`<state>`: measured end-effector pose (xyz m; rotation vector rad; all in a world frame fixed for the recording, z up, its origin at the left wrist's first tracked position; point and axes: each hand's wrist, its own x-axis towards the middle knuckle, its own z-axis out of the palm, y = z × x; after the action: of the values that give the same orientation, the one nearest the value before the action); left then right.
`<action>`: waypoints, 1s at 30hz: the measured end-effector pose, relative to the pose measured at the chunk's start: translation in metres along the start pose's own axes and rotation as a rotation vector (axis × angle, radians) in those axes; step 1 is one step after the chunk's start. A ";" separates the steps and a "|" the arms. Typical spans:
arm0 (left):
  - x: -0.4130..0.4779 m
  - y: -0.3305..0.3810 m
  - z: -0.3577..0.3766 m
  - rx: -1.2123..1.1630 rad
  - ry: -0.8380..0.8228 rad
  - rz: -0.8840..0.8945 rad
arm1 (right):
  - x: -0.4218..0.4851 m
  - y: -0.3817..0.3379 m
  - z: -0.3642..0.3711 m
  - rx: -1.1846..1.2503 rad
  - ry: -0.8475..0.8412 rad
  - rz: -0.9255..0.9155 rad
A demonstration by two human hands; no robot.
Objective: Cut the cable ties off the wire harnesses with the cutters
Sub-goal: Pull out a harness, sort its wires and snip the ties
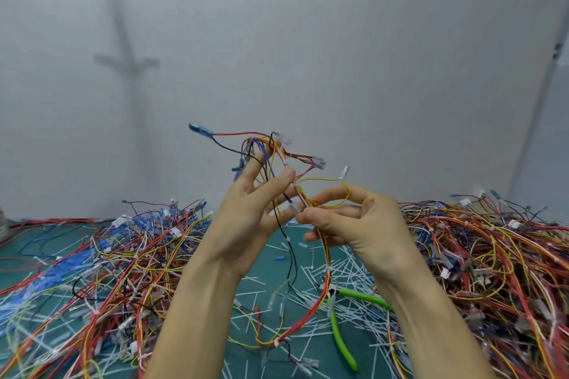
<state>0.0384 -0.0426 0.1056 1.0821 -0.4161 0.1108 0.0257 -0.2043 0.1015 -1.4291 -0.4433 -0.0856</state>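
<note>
Both my hands are raised above the table with one wire harness [277, 151] between them, a tangle of red, yellow, black and purple wires with blue and clear connectors. My left hand [246, 218] has its fingers spread and threaded through the wires. My right hand [357, 224] pinches the wires at a clear connector near the middle. The harness tail [308, 314] hangs down to the table. The green-handled cutters [338, 326] lie on the mat below my right wrist, untouched. A white cable tie [276, 342] wraps the tail near the mat.
Big heaps of wire harnesses lie at the left [107, 255] and the right [477, 255] on the green cutting mat [274, 255]. Several cut white tie scraps [348, 268] litter the mat's middle. A white wall stands behind.
</note>
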 end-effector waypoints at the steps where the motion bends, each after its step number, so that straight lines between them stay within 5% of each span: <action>1: 0.000 0.000 0.000 0.001 0.022 0.004 | 0.000 0.001 0.002 -0.008 -0.015 -0.005; 6: -0.002 0.003 -0.001 0.033 0.015 0.079 | 0.000 0.003 0.002 -0.079 -0.061 0.049; 12: -0.001 0.008 0.001 -0.058 0.076 0.190 | -0.007 0.000 -0.017 -0.410 -0.344 0.244; 22: 0.004 0.013 -0.003 -0.324 0.210 0.266 | -0.006 0.002 -0.030 -0.295 -0.310 0.207; 30: 0.009 0.007 -0.006 -0.503 0.306 0.155 | -0.003 -0.003 -0.022 0.079 -0.068 0.021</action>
<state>0.0460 -0.0349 0.1127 0.5246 -0.2308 0.2890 0.0275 -0.2265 0.1019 -1.3617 -0.4823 -0.0022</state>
